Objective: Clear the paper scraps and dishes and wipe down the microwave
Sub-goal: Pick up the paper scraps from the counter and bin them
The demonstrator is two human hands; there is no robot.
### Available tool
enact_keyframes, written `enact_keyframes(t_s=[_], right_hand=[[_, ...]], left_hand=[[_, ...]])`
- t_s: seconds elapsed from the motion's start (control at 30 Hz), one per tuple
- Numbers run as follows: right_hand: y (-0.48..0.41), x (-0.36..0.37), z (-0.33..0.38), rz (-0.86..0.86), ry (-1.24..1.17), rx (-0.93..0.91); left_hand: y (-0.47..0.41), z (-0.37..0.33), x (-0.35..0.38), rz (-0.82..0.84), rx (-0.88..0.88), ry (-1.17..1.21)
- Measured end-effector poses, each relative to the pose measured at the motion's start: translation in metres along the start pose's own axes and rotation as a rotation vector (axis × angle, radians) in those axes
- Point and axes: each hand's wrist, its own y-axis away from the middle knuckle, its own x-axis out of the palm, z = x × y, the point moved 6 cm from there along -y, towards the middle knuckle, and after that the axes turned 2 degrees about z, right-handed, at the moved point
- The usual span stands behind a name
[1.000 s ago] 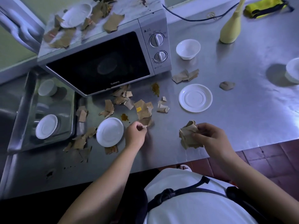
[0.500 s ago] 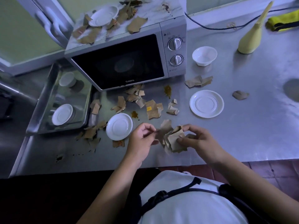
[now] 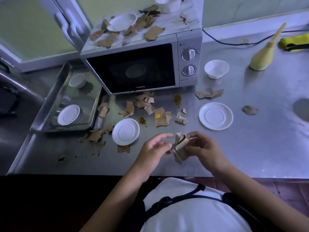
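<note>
My right hand (image 3: 203,149) grips a crumpled bunch of brown paper scraps (image 3: 179,147) just above the counter's front edge. My left hand (image 3: 154,149) is beside it with fingers spread, its thumb touching the bunch. More loose scraps (image 3: 160,117) lie in front of the silver microwave (image 3: 130,72), and others (image 3: 153,33) cover its stained top around a white saucer (image 3: 122,22). Two white saucers (image 3: 125,131) (image 3: 215,116) and a small white bowl (image 3: 216,68) stand on the steel counter.
A metal tray (image 3: 48,121) to the left holds a saucer (image 3: 68,114) and a cup (image 3: 77,80). Brown stains (image 3: 177,98) mark the counter. A yellow squeeze bottle (image 3: 264,54) and a yellow cloth (image 3: 294,42) sit at the back right. A white cup (image 3: 168,3) stands on the microwave.
My left hand picked a scrap off the counter and brought it to the bunch in my right hand. Its fingers have since spread open beside the bunch.
</note>
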Motion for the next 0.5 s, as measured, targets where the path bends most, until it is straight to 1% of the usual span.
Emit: enact_keyframes(t_s=[0.07, 0.13, 0.27, 0.33, 0.4, 0.5], right_hand=[[0.002, 0.007, -0.003, 0.036, 0.039, 0.007], [0.004, 0.016, -0.004, 0.092, 0.102, 0.011], [0.005, 0.034, -0.007, 0.163, 0.122, 0.022], [0.003, 0.04, -0.01, 0.15, 0.047, 0.041], [0.0, 0.044, -0.013, 0.145, -0.054, 0.082], [-0.001, 0.062, -0.021, 0.224, -0.179, 0.226]], left_hand=[[0.002, 0.003, 0.002, 0.041, -0.028, -0.034], [0.005, 0.005, 0.0, 0.046, -0.012, -0.108], [0.014, 0.016, -0.017, -0.024, -0.021, -0.156], [0.019, 0.021, -0.026, -0.09, -0.028, -0.066], [0.023, 0.026, -0.036, -0.15, -0.049, 0.143], [0.025, 0.033, -0.051, -0.201, -0.059, 0.42]])
